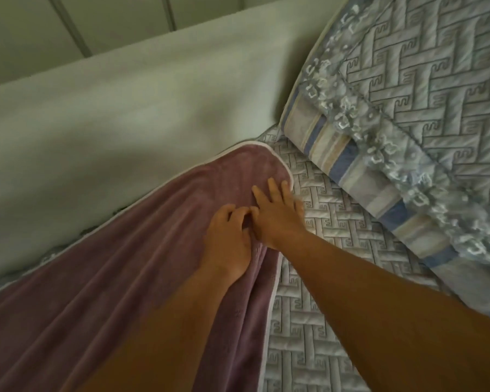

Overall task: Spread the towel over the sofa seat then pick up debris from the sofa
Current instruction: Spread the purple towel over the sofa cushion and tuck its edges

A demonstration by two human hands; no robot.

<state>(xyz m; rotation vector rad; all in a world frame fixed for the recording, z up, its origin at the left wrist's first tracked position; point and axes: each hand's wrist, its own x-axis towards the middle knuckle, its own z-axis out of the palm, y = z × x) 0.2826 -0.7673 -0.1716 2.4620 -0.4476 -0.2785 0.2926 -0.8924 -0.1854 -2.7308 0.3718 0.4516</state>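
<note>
A mauve towel [130,278] with a white edge lies along the sofa seat [331,239], which has a pale quilted cover. The towel's rounded far corner reaches the backrest. My left hand [228,241] rests on the towel with its fingers curled into the fabric, and folds run from it toward me. My right hand [277,213] lies flat beside it, fingers straight, pressing the towel near its right edge. I can make out no debris.
The grey-green backrest [119,117] rises to the left and behind. A padded sofa part [425,103] with a quilted, lace-trimmed cover and a striped side stands at the right. Bare quilted seat shows to the right of the towel.
</note>
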